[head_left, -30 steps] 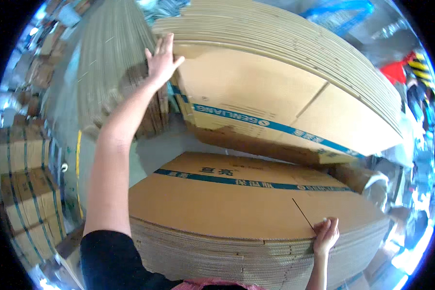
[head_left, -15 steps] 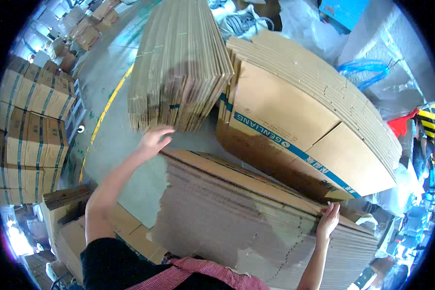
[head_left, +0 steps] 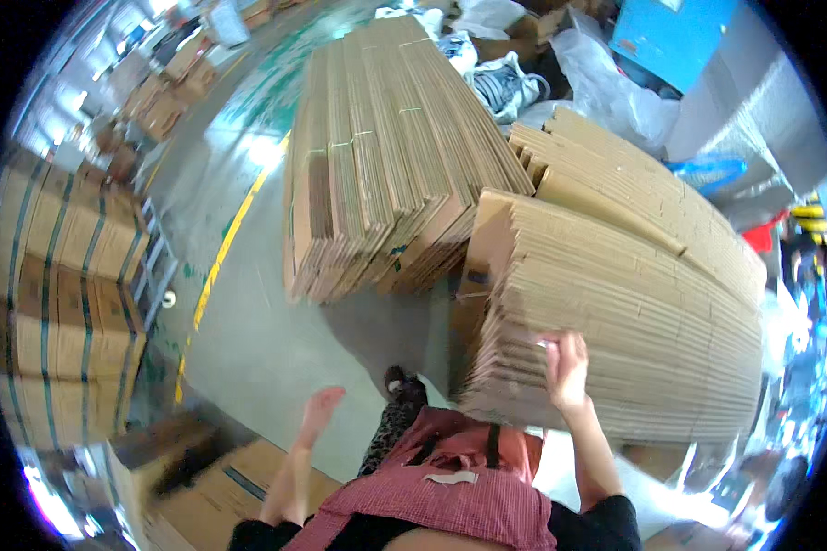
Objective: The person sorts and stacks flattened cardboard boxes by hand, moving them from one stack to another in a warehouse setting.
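Note:
A thick stack of flattened cardboard cartons (head_left: 616, 321) stands on edge at the right, against another stack of flattened cartons (head_left: 643, 179) behind it. My right hand (head_left: 568, 372) is over the near stack's upper edges, fingers pinched around a small whitish thing too small to make out. My left hand (head_left: 322, 409) hangs over the floor, away from the cardboard, slightly blurred; its fingers look stretched and nothing shows in them. Beyond it a long bundle of flattened cartons (head_left: 386, 138) stands on edge, with thin ties around parts of it.
Taped boxes (head_left: 64, 303) are piled at the far left beside a pallet (head_left: 159, 257). A yellow line (head_left: 216, 266) runs along the floor. Open cartons (head_left: 220, 482) lie near left. Plastic bags (head_left: 606, 83) and a blue cabinet (head_left: 675, 37) are at the back right.
The wide carton stack in front of me now rests to the right, against the other stack. My left hand has let go of its end and come back toward me; my right hand remains at the stack.

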`<state>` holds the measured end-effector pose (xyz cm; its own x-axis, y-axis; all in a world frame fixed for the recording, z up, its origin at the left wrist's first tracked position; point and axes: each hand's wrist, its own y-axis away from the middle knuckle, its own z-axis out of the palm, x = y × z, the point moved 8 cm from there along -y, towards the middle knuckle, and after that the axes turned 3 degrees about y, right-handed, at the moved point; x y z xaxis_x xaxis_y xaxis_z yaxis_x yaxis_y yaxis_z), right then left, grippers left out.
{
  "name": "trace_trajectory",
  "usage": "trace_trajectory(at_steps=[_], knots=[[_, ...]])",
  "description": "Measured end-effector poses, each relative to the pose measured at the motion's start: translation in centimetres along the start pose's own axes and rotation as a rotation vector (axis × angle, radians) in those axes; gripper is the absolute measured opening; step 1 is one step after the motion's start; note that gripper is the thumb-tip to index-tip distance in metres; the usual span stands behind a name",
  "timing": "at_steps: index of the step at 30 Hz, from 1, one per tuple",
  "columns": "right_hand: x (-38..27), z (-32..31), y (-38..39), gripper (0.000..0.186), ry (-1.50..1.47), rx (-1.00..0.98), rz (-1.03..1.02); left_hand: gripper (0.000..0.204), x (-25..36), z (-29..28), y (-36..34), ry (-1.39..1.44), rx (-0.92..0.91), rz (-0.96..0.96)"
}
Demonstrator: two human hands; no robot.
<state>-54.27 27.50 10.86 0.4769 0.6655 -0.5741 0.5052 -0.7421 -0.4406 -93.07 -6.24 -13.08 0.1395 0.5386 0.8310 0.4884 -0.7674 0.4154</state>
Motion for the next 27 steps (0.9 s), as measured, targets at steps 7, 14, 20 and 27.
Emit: trace_trajectory(at_steps=[7, 14, 20, 27], knots=[[-4.9, 18.6, -4.0, 0.017, -0.347, -0.046, 0.398, 0.029, 5.0, -10.5, -8.7, -0.496, 0.000, 0.085], [1.6, 20.2, -14.0, 0.023, -0.124, 0.212, 0.472, 0.027, 30.4, -3.7, -26.4, -0.485, -0.239, 0.735], [16.3, 16.3, -22.1, 0.032, 0.512, 0.332, 0.571, 0.036, 46.3, 13.0, -35.7, -0.753, -0.581, 0.986], [25.2, 20.6, -23.0, 0.026, 0.722, -0.076, 0.820, 0.051, 47.4, 25.9, -49.0, -1.094, -0.649, 0.842]])
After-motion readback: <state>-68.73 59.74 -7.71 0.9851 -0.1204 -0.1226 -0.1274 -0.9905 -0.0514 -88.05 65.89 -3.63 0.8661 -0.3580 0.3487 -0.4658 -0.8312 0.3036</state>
